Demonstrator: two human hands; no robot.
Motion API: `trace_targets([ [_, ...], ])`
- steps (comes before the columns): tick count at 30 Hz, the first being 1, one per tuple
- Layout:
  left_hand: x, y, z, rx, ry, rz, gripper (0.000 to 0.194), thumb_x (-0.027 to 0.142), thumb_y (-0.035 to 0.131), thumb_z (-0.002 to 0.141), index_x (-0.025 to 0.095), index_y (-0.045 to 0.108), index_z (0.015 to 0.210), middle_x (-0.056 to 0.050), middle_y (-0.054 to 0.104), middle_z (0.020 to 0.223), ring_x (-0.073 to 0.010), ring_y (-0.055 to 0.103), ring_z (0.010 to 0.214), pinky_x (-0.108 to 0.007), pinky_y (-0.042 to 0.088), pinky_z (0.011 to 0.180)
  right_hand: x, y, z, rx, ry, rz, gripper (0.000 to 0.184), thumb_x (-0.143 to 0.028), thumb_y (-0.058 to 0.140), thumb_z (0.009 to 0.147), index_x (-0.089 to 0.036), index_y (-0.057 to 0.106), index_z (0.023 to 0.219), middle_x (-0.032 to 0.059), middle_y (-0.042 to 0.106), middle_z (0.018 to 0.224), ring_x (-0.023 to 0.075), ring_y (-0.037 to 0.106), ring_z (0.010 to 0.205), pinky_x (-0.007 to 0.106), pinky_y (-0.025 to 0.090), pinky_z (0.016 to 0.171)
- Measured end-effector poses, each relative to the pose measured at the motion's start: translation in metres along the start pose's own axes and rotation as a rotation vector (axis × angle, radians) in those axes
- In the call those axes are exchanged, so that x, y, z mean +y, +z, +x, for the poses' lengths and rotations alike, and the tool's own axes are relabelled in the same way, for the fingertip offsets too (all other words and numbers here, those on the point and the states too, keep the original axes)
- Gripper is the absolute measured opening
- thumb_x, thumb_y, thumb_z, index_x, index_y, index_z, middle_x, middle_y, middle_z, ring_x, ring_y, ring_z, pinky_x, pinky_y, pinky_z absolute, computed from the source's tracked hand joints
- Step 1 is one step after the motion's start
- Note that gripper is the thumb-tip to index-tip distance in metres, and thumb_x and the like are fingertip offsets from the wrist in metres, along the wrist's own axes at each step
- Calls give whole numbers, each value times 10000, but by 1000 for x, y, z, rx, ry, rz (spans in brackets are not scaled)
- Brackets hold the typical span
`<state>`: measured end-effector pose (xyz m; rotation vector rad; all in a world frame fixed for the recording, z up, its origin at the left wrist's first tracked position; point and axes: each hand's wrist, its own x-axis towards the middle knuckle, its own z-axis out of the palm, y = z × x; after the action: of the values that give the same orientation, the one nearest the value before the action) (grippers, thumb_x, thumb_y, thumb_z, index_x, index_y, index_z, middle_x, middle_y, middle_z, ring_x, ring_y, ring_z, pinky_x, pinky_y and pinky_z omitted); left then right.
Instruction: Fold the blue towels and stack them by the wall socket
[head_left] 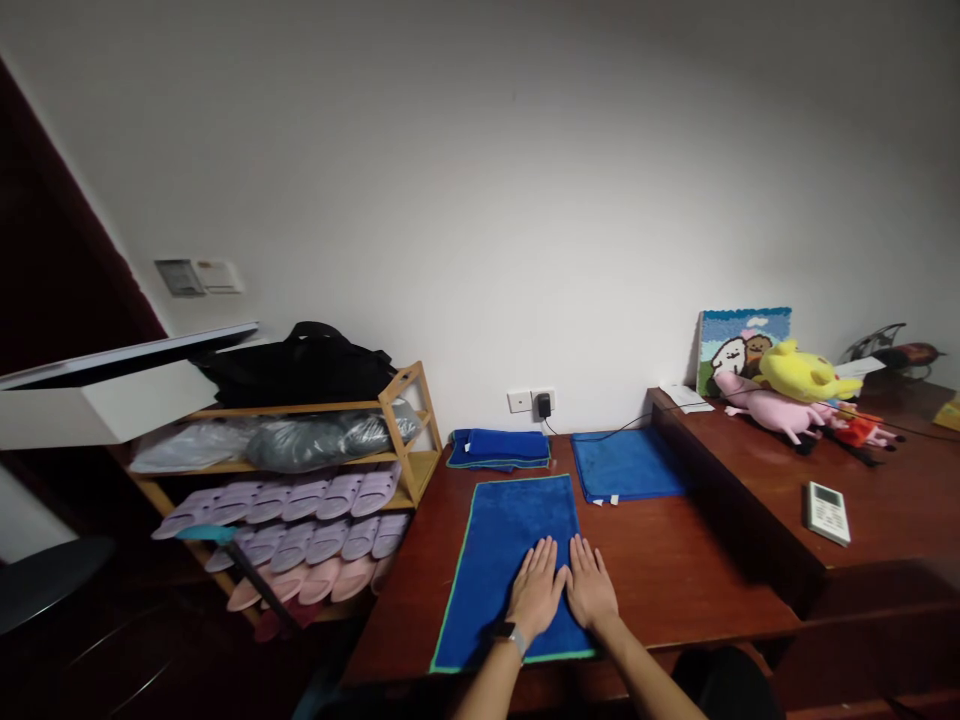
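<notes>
A blue towel point(487, 560) with a bright green edge lies spread flat on the brown wooden table point(675, 560). My left hand point(538, 590) rests palm down on its middle right part, fingers stretched out. Beside it, my right hand point(591, 585) lies flat along the towel's right edge, and the two thumbs meet or nearly meet. Neither hand grips anything. Behind the spread towel is a small pile of folded blue towels point(502, 447). To the right of that pile sits a flat blue towel stack point(630, 465) with small white tags.
On the left, a wooden rack point(409, 430) holds lilac slippers point(375, 490), pink slippers point(322, 580) and a black bag point(307, 365). The raised surface at right bears plush toys point(806, 372), a white remote-like device point(827, 513) and a picture point(739, 350). A black plug point(544, 405) trails a cable.
</notes>
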<state>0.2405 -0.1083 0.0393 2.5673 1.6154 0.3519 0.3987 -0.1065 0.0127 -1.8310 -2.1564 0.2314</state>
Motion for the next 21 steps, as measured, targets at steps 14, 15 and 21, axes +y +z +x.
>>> trace_targets([
  [14, -128, -18, -51, 47, -396, 144, 815, 651, 204, 1025, 115, 298, 1632, -134, 277, 1700, -275, 271, 1582, -509, 260, 1294, -7, 4, 5, 17, 82, -2, 645, -410, 249, 1056, -92, 376, 1602, 128, 300, 1676, 266, 271, 1573, 488, 207, 1295],
  [15, -131, -18, -53, 53, -397, 146, 824, 655, 207, 1022, 108, 294, 1632, -132, 267, 1703, -271, 266, 1583, -500, 259, 1296, -8, 3, 8, 26, 90, -8, 644, -406, 243, 1056, -87, 386, 1598, 135, 316, 1670, 273, 275, 1572, 495, 201, 1295],
  [21, -131, -11, -59, 84, -366, 140, 823, 655, 237, 1023, 98, 322, 1623, -131, 289, 1698, -267, 285, 1576, -476, 270, 1299, -9, -13, 34, 7, 37, -6, 639, -392, 269, 1047, -101, 374, 1606, 110, 305, 1678, 256, 266, 1575, 447, 210, 1292],
])
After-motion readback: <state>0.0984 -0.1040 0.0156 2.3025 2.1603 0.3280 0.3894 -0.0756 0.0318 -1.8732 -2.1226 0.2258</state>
